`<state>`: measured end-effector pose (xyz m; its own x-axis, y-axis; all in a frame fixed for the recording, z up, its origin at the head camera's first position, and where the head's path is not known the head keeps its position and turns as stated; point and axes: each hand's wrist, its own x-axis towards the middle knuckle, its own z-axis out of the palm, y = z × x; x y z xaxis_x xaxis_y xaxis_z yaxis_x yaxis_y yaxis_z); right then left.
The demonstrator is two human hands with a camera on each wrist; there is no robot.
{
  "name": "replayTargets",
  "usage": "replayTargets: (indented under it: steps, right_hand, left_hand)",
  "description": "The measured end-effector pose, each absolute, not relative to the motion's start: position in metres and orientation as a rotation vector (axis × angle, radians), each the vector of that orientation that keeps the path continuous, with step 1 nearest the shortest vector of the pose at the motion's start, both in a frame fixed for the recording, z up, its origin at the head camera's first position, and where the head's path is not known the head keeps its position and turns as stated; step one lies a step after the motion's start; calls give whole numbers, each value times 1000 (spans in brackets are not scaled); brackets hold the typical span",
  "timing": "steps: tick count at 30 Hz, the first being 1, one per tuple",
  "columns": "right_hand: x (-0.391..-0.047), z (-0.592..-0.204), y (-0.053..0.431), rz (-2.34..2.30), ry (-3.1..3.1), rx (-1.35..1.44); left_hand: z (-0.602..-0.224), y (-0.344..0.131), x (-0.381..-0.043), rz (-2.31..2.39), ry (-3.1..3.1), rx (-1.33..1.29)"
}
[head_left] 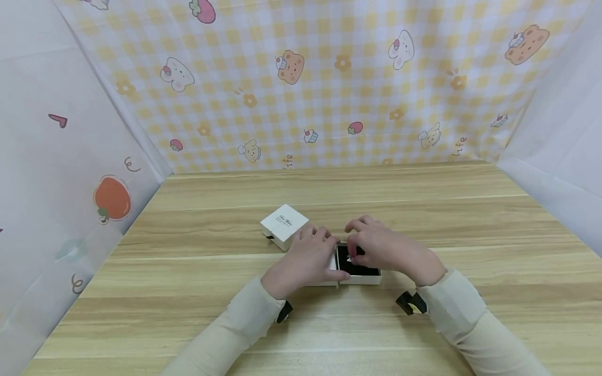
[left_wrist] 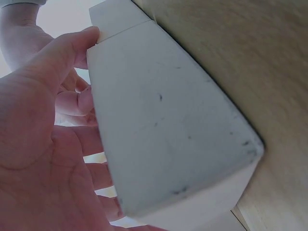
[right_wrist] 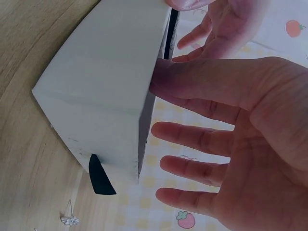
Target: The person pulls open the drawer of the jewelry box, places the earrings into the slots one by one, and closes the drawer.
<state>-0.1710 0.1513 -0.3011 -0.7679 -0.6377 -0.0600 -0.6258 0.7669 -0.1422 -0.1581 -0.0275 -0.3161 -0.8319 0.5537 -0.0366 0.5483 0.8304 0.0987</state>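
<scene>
A white drawer-style jewelry box lies partly pulled out: its outer sleeve point(left_wrist: 159, 110) is on the left, and its black-lined drawer point(head_left: 359, 280) is on the right. My left hand point(head_left: 308, 258) grips the sleeve, thumb along the near edge by the seam and fingers over the far side. Over the drawer is my right hand point(head_left: 376, 245), thumb and index finger reaching into it and pinching a small silvery piece of jewelry point(head_left: 349, 258), mostly hidden by the fingers. The other right fingers are spread apart. A black ribbon tab point(right_wrist: 99, 175) sticks out from the drawer's end.
A second white box point(head_left: 285, 222) with printed lettering and a black tab stands behind my left hand. A small silvery earring-like piece point(right_wrist: 70, 220) lies on the wooden table point(head_left: 188, 313) beyond the drawer's end. A checked cloth point(head_left: 329, 94) hangs behind the table.
</scene>
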Motion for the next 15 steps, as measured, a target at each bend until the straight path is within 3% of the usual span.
replayTargets:
  steps: [15]
  right_hand:
    - [-169, -303, 149, -173, 2852, -1009]
  left_hand:
    - [-315, -27, -157, 110, 2954, 880]
